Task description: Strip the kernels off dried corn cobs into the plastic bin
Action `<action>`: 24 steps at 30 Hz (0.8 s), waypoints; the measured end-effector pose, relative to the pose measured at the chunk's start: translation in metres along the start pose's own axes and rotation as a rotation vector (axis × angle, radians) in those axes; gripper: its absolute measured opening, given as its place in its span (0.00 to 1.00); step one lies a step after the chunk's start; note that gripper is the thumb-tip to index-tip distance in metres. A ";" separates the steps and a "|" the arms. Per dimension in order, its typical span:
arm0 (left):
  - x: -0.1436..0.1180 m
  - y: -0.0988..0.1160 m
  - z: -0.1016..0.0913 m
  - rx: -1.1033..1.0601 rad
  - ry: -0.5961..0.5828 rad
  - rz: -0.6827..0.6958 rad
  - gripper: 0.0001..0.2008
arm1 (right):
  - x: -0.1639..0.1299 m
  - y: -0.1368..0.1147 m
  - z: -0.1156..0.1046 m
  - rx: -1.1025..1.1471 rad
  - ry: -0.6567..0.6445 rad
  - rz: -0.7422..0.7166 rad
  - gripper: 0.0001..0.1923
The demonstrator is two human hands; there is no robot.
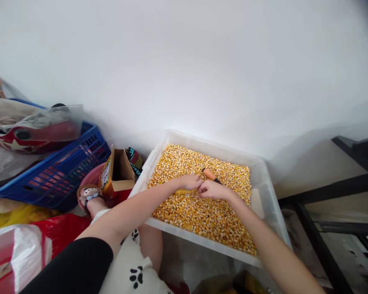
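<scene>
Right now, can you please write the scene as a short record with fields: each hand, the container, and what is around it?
left hand: left hand closed on a corn cob, held over the kernels
right hand: right hand grips an orange-handled tool; tip hidden
container: clear plastic bin, filled with loose corn kernels
left of bin: open cardboard box, blue basket
right of bin: black metal frame
behind: white wall
</scene>
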State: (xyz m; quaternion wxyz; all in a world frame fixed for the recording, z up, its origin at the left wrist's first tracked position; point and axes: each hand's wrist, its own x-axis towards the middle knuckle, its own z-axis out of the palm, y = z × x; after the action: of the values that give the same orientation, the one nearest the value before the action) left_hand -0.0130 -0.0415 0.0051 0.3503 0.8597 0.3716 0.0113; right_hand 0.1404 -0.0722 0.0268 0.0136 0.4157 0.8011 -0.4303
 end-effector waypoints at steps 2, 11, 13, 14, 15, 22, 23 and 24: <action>0.000 -0.001 -0.002 0.016 0.011 -0.011 0.24 | -0.002 -0.001 -0.002 0.010 0.049 0.005 0.11; 0.005 -0.013 -0.007 -0.115 0.071 -0.104 0.22 | -0.011 -0.013 -0.008 -0.101 0.328 0.034 0.16; 0.006 -0.015 -0.005 -0.140 0.085 -0.114 0.22 | -0.011 -0.015 -0.005 -0.173 0.344 0.037 0.15; 0.006 -0.016 -0.004 -0.152 0.086 -0.116 0.22 | -0.011 -0.016 -0.004 -0.202 0.353 0.033 0.15; 0.007 -0.017 -0.003 -0.161 0.085 -0.117 0.23 | -0.011 -0.017 -0.003 -0.227 0.365 0.026 0.15; 0.006 -0.014 -0.005 -0.080 0.064 -0.077 0.22 | -0.010 -0.019 -0.001 -0.306 0.411 -0.015 0.11; 0.005 -0.012 -0.006 -0.065 0.057 -0.073 0.22 | -0.009 -0.017 0.000 -0.270 0.388 -0.011 0.11; 0.003 -0.010 -0.006 -0.057 0.050 -0.071 0.22 | -0.008 -0.015 0.000 -0.221 0.355 -0.003 0.10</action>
State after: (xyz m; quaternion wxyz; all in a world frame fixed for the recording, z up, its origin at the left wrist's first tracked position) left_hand -0.0182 -0.0311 0.0028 0.3654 0.8351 0.4101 0.0307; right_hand 0.1348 -0.0815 0.0401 -0.0830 0.4797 0.8339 -0.2600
